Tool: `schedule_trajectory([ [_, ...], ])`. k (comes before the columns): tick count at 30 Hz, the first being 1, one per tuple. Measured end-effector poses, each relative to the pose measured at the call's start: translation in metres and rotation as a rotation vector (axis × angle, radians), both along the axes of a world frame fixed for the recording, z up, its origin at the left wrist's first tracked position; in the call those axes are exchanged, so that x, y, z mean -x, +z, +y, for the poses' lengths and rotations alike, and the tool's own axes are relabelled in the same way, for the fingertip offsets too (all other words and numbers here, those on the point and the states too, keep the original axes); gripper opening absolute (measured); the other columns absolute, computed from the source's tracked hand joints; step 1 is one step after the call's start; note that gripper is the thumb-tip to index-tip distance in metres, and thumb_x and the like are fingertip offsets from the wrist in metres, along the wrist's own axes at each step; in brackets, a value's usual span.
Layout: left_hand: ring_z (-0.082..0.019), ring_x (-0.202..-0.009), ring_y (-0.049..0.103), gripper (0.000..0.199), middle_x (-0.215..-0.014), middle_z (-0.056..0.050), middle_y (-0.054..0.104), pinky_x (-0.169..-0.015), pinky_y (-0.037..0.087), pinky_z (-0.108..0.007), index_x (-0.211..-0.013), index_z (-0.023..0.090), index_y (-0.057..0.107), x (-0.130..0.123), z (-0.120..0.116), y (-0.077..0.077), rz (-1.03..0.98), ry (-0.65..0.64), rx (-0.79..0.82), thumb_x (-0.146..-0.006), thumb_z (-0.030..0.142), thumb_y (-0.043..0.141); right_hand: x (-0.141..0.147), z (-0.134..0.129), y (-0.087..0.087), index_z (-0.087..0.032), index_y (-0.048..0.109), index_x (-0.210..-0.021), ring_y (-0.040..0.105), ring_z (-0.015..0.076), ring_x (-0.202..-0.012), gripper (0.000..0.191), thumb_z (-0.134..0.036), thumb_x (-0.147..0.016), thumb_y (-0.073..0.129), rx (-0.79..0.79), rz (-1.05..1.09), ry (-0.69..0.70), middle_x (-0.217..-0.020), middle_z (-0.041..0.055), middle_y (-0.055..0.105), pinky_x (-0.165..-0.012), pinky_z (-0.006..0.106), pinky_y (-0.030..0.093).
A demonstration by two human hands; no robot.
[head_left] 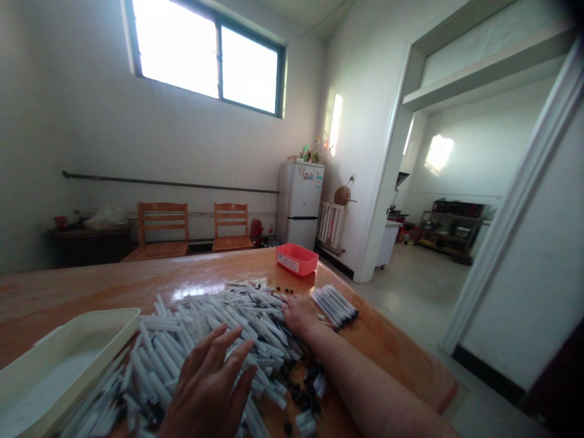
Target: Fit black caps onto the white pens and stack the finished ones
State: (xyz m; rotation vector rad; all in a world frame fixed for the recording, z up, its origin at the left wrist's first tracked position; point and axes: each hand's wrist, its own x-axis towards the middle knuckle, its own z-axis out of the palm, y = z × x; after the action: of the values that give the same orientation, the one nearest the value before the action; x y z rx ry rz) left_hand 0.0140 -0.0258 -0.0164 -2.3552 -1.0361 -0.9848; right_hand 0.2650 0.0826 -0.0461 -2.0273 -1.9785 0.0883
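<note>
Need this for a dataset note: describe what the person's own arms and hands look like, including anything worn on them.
The left hand and right hand are bare: no gloves, and no rings or bracelets that I can see. The right forearm shows no sleeve or watch. No cables or markings are visible.

Pen pile [205, 310] under your left fingers [228, 359] and right fingers [292, 307], on the table [401, 359].
A tray [91, 322] lies left of your left fingers; a pen bundle [334, 306] lies just right of your right fingers, and a plastic bin [296, 258] sits farther ahead.
</note>
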Motion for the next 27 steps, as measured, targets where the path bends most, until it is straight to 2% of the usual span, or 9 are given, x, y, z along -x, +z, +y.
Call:
schedule_trajectory([
  [10, -0.031, -0.135, 0.044, 0.036, -0.135, -0.005, 0.061, -0.104, 0.047, -0.049, -0.125, 0.031, 0.064, 0.001, 0.001, -0.007, 0.012, 0.000, 0.074, -0.089, 0.036, 0.061, 0.047, -0.008, 0.002, -0.020, 0.071, -0.111, 0.061, 0.0275, -0.107, 0.035, -0.034, -0.098, 0.041, -0.032, 0.102, -0.042, -0.114, 0.0141, 0.069, -0.090, 0.037, 0.044],
  [16, -0.031, -0.134, 0.045, 0.034, -0.132, -0.005, 0.062, -0.104, 0.048, -0.051, -0.124, 0.031, 0.064, 0.002, 0.001, -0.008, 0.024, -0.005, 0.096, -0.091, 0.036, 0.060, 0.059, -0.010, 0.003, -0.018, 0.070, -0.111, 0.063, 0.0269, -0.108, 0.035, -0.028, -0.098, 0.040, -0.042, 0.147, -0.011, -0.114, 0.0158, 0.070, -0.091, 0.035, 0.045],
  [23, -0.031, -0.132, 0.047, 0.032, -0.129, -0.005, 0.064, -0.102, 0.048, -0.051, -0.121, 0.030, 0.065, 0.002, -0.001, -0.004, 0.030, -0.007, 0.094, -0.091, 0.036, 0.060, 0.047, -0.016, 0.017, -0.019, 0.068, -0.117, 0.065, 0.0220, -0.105, 0.033, -0.024, -0.094, 0.046, -0.088, 0.182, 0.073, -0.114, 0.0111, 0.072, -0.089, 0.028, 0.044],
  [27, -0.031, -0.132, 0.048, 0.031, -0.128, -0.006, 0.065, -0.101, 0.049, -0.051, -0.121, 0.029, 0.066, 0.001, -0.003, 0.000, 0.028, -0.017, 0.094, -0.091, 0.036, 0.060, 0.004, -0.033, 0.035, -0.019, 0.072, -0.108, 0.064, 0.0196, -0.103, 0.030, -0.024, -0.093, 0.046, -0.145, 0.176, 0.037, -0.111, 0.0090, 0.073, -0.087, 0.024, 0.042],
])
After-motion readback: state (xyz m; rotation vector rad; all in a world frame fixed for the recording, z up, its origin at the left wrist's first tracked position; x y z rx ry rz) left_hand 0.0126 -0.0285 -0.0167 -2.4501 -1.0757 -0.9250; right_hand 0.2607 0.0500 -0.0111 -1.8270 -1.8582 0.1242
